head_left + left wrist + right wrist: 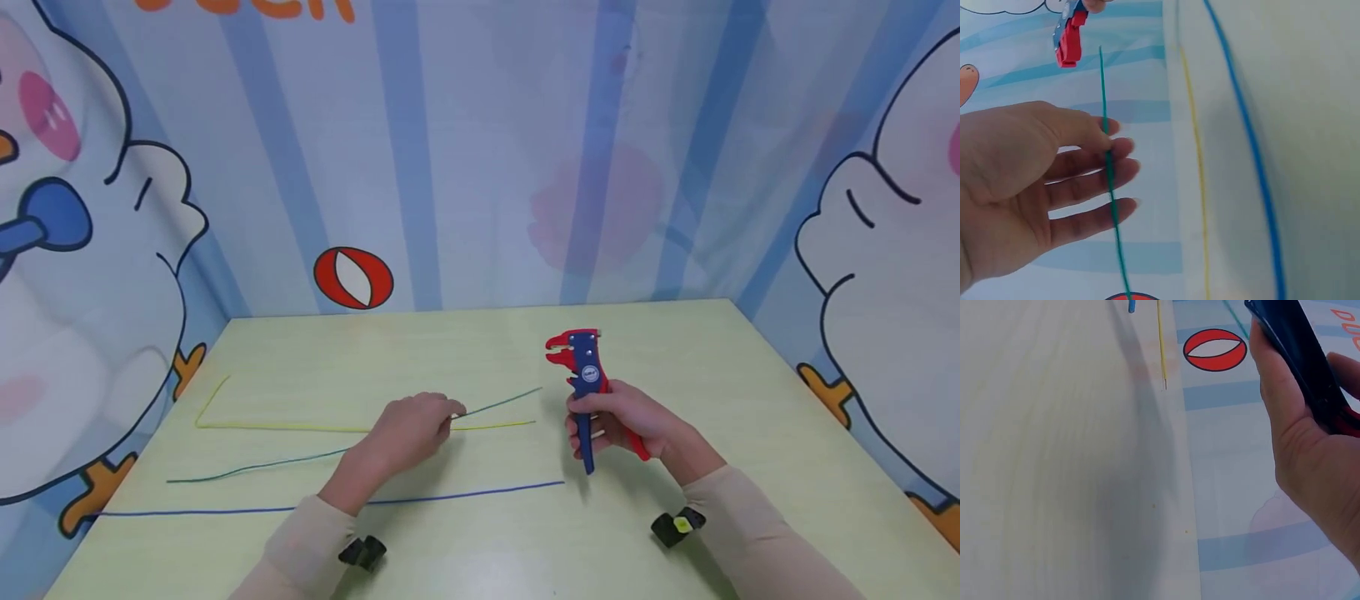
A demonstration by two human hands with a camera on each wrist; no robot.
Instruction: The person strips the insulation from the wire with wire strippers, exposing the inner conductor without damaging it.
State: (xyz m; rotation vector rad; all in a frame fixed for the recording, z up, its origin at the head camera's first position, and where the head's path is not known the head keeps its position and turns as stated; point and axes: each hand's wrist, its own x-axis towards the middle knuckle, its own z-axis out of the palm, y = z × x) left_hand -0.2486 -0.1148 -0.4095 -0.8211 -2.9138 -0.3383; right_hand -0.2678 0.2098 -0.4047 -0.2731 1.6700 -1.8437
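Between thumb and fingertips, my left hand (411, 431) pinches a thin green wire (504, 401) near its right part. In the left wrist view the green wire (1114, 206) runs across the spread fingers, its short free end pointing toward the tool. My right hand (639, 419) grips a red and blue wire stripper (588, 367) by its handles, head up, with the red jaws facing left and parted. The free end of the green wire is a short distance left of the stripper. In the right wrist view only the dark handle (1300, 356) and a bit of red show.
A yellow wire (281, 427), bent at its left end, lies behind the left hand; its near tip looks bare in the right wrist view. A blue wire (480, 494) lies along the front of the pale table (645, 333). A cartoon-printed backdrop (480, 167) surrounds the table.
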